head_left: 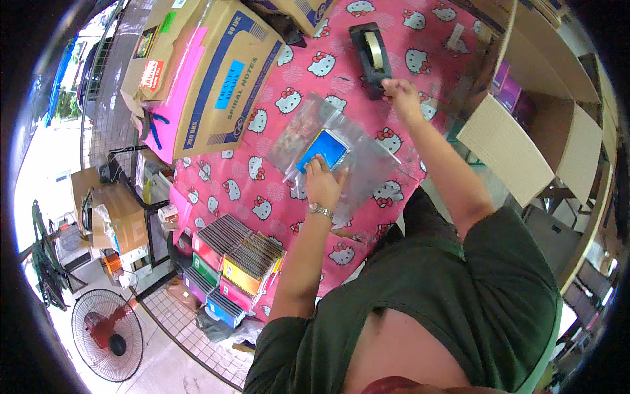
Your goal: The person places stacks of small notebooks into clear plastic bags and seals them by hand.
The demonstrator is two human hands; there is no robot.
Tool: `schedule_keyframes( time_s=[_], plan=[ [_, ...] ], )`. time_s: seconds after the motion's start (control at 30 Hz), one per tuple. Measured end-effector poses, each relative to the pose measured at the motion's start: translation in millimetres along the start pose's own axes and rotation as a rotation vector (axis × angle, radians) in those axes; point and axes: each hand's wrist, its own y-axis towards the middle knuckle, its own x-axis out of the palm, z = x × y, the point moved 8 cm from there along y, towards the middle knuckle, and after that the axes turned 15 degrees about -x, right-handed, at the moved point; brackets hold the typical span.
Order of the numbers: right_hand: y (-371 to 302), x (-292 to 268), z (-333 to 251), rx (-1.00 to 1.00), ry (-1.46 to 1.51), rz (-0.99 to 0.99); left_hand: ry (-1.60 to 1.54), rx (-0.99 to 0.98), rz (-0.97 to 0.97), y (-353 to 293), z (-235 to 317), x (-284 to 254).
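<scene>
A small blue spiral notebook (326,150) lies among clear plastic bags (367,167) on the table; whether it is inside one, I cannot tell. My left hand (321,182) rests on the notebook's near edge, fingers stretched out and thumb apart. Farther off to the right stands a black tape dispenser (374,69) with a roll of tape (374,50) in it. At the dispenser's near end, the fingertips of my right hand (401,94) are pinched together. What they hold there is too small to make out.
A large cardboard carton (226,92) stands at the far left. Stacked spiral notebooks (226,246) in several colours sit at the near left. An open cardboard box (518,144) is on the right. The table has a pink patterned cover (289,141). A fan (108,335) stands on the floor.
</scene>
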Motion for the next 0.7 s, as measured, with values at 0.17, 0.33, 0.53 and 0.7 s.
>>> schedule_keyframes(
  time_s=[0.17,0.33,0.53,0.7],
  plan=[
    [-53.2,6.1,52.7,0.416,0.377,0.017,-0.03,-0.049,0.019,-6.9,-16.5,20.1],
    [-81.1,159.5,10.0,0.283,-0.013,-1.119,-0.163,-0.082,0.079,-12.7,-22.9,18.4],
    [-107.2,218.9,76.0,-0.439,-0.919,-1.88,-0.328,-0.055,0.158,-11.9,-21.7,12.7],
    [-118.4,227.4,60.9,-0.599,-1.093,-1.894,-0.37,-0.15,0.104,-21.9,-33.0,25.4]
  ],
)
